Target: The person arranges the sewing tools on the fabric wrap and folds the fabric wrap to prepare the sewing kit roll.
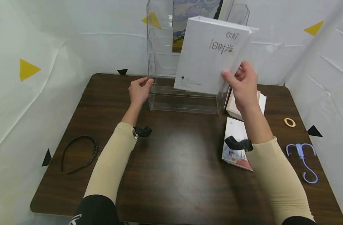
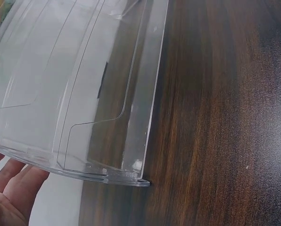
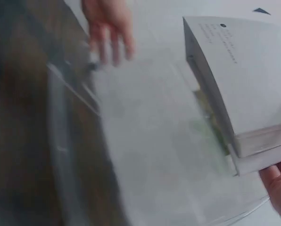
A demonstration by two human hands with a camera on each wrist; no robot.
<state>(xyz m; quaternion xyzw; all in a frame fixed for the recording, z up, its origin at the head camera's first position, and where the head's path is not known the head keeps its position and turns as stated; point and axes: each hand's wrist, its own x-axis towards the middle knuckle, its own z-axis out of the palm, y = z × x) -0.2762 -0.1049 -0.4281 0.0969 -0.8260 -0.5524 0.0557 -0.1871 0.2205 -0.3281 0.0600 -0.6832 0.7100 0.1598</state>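
Observation:
My right hand (image 1: 242, 84) grips a white book (image 1: 208, 56) by its lower right edge, thumb on the cover with dark Chinese characters. The book is tilted in front of a clear tiered display rack (image 1: 185, 107), overlapping its upper tiers in the head view. Over at the rack's left side, my left hand (image 1: 140, 90) pinches the edge of the side panel with thumb and fingers. The left wrist view shows those fingers (image 2: 25, 183) at the clear panel (image 2: 103, 176). A picture-covered book (image 1: 178, 34) stands in the rack's upper tier, partly hidden behind the white book.
Stacked books (image 1: 234, 104) lie right of the rack, partly behind my right hand. Nearer is a book with an illustrated cover (image 1: 237, 157). A wooden ring (image 1: 289, 122) and a blue hook-shaped item (image 1: 301, 153) lie at the right, a black headband (image 1: 95, 150) at the left.

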